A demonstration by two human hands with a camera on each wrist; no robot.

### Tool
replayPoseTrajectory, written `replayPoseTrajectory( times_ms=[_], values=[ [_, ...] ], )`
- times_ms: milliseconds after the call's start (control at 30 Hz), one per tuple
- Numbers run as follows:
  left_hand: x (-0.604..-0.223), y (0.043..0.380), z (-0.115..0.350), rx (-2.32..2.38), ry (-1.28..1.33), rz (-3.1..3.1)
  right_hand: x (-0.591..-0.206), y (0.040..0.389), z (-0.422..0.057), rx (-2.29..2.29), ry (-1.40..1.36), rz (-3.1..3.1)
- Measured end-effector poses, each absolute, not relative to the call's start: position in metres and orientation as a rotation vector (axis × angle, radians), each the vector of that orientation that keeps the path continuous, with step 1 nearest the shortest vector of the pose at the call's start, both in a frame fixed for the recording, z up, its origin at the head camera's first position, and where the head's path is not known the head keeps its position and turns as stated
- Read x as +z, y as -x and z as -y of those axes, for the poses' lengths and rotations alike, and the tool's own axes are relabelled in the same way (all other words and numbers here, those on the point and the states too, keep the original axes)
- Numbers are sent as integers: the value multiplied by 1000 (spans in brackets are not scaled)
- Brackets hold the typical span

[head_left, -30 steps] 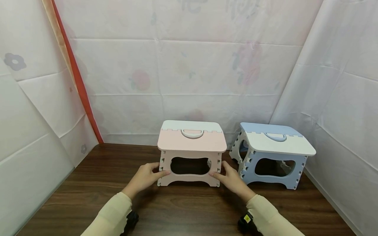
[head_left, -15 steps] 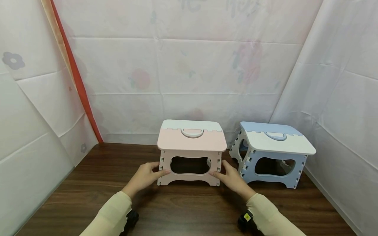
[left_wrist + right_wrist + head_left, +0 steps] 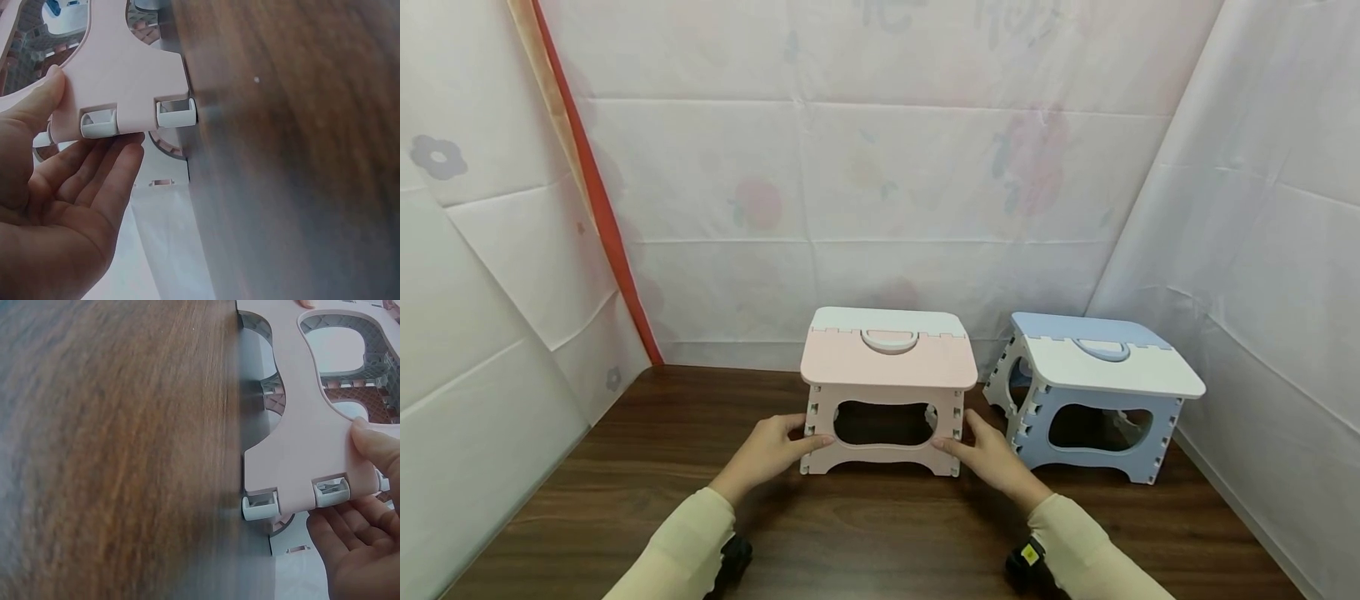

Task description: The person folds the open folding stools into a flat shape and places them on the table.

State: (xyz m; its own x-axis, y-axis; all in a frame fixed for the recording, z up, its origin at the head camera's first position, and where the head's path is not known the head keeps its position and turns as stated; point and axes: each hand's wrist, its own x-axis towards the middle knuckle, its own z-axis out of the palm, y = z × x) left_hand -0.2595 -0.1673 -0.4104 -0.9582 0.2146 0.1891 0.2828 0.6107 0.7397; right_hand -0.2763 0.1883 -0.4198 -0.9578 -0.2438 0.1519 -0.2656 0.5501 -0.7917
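Observation:
A pink and white folding step stool [image 3: 887, 367] stands unfolded on the table in the middle of the head view, its white handle toward the back of the top. My left hand [image 3: 769, 454] grips its left front leg, thumb on the front panel and fingers behind the hinged edge. On the opposite side my right hand [image 3: 988, 454] holds the right front leg the same way. The left wrist view shows the left thumb [image 3: 47, 100] at the rim of the panel's cut-out. In the right wrist view the right fingers [image 3: 350, 531] lie along the side hinges.
A blue and white folding step stool [image 3: 1097, 358] stands unfolded to the right, turned at an angle, close to my right hand. The dark wooden table [image 3: 880, 533] is bordered by a white printed cloth [image 3: 880, 183] behind and at both sides. A red strip [image 3: 598, 200] runs down the left corner.

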Motion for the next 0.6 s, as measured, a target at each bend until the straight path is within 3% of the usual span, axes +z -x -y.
replayPoseTrajectory(
  times_ms=[600],
  values=[
    [-408,259,167,-1287,453,2761,-419,278,-191,1395,-488,2767]
  ],
)
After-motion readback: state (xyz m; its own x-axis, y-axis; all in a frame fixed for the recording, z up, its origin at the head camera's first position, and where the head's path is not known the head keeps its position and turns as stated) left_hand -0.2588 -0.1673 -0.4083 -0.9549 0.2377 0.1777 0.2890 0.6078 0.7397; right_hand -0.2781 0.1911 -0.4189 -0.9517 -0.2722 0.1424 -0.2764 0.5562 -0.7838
